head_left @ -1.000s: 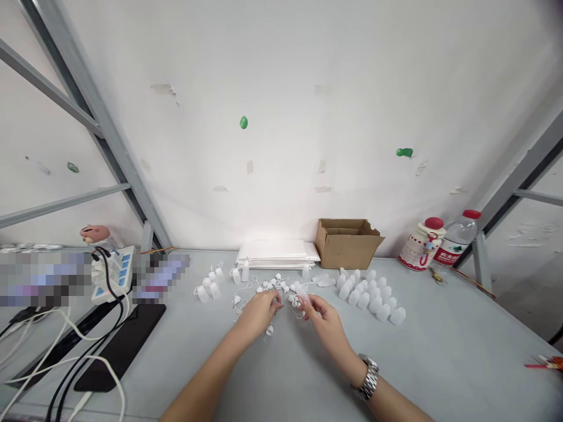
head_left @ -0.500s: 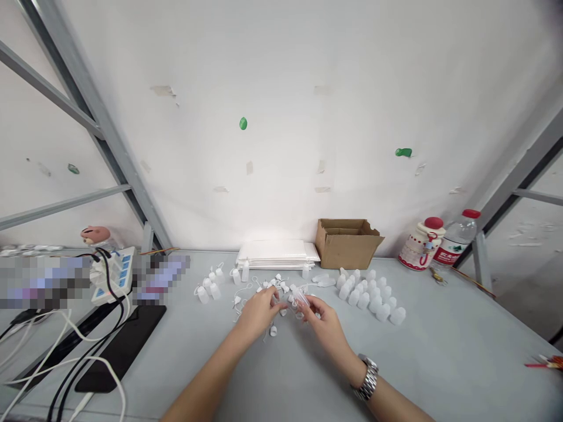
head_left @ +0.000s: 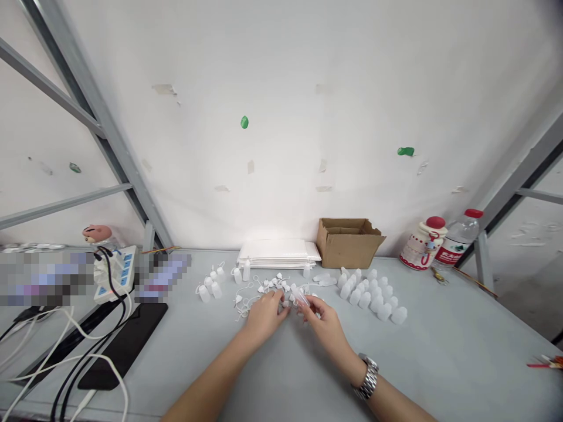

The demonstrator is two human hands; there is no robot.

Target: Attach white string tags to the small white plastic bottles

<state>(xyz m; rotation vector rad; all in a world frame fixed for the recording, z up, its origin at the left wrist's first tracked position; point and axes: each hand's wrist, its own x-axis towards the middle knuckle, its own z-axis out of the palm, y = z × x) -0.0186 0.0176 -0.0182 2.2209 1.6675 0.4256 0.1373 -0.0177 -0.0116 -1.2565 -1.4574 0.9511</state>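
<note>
My right hand [head_left: 325, 322], with a metal watch on the wrist, pinches a small clear plastic bottle [head_left: 301, 295] tilted over the middle of the table. My left hand [head_left: 265, 317] is beside it, palm down with fingers curled at the near edge of a pile of small white caps [head_left: 278, 282] with thin strings. What lies under its fingers is hidden. More strings [head_left: 244, 311] spread to the left of that hand. Small capped bottles [head_left: 215, 289] stand in a group at the left. Several translucent bottles without strings [head_left: 377, 303] stand in rows at the right.
White flat packets [head_left: 277, 252] are stacked against the wall, next to an open cardboard box [head_left: 350, 249]. A decorated flask [head_left: 422, 246] and a water bottle [head_left: 457, 240] stand at the back right. A power strip [head_left: 121, 275], cables and a black phone [head_left: 125, 346] lie at the left.
My left hand has shifted slightly right and toward me, covering loose caps that lay in front of the pile. The right hand keeps the bottle in nearly the same place.
</note>
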